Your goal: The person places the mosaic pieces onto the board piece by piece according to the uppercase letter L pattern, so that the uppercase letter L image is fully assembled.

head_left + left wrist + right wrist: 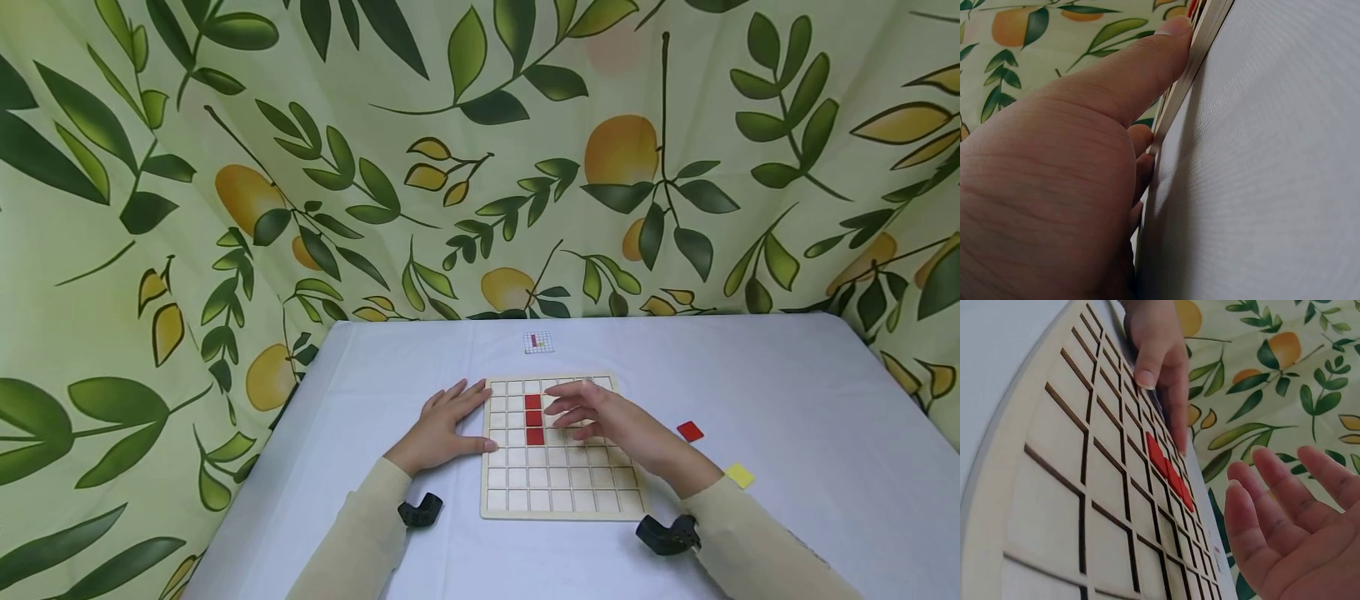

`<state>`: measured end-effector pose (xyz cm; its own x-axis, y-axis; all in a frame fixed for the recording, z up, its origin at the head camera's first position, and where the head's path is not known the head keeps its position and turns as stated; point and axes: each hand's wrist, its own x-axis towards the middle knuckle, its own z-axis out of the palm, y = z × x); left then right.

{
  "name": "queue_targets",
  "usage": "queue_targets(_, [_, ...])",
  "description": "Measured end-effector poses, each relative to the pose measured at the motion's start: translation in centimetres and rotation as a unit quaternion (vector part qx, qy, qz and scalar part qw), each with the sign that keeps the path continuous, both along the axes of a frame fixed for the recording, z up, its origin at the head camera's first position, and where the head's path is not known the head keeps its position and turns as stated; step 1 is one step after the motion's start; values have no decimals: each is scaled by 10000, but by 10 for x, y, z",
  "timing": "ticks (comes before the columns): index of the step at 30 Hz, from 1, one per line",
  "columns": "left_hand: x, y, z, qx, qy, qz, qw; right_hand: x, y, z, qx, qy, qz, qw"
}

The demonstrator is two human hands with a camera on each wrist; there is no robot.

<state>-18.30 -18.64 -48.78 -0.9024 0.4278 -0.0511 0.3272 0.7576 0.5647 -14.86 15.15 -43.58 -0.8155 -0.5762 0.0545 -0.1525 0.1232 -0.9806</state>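
A wooden grid board (562,515) lies on the white-covered table, with three red square tiles (533,418) in one column of its cells. At the board's left edge is my left hand (446,427), its thumb and fingertips resting on the rim. The left wrist view shows that thumb (1147,69) against the wooden side. Over the upper right cells hovers my right hand (596,412), fingers slightly bent and apart. In the right wrist view nothing lies between the right hand's fingers (1285,500), which are above the board. The right hand hides some cells.
A small card (538,342) with a printed grid pattern lies behind the board. To the right, a loose red tile (690,431) and a yellow tile (739,476) lie near the right forearm. A leaf-and-fruit patterned curtain (480,167) hangs behind the table.
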Motion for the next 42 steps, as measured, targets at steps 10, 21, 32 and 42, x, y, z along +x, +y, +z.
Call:
queue_targets(10, [0, -1, 0, 51, 16, -19, 10000, 3, 43, 10, -670, 130, -22, 9977])
queue_targets(21, [0, -1, 0, -1, -5, 4, 10000, 3, 94, 2, -954, 259, -143, 9950])
queue_targets(32, [1, -2, 0, 8, -4, -3, 10000, 4, 132, -17, -1234, 201, -569, 9905])
queue_targets(42, [0, 0, 1, 8, -71, 70, 9999, 8, 143, -28, 128, 301, -1930, 9806])
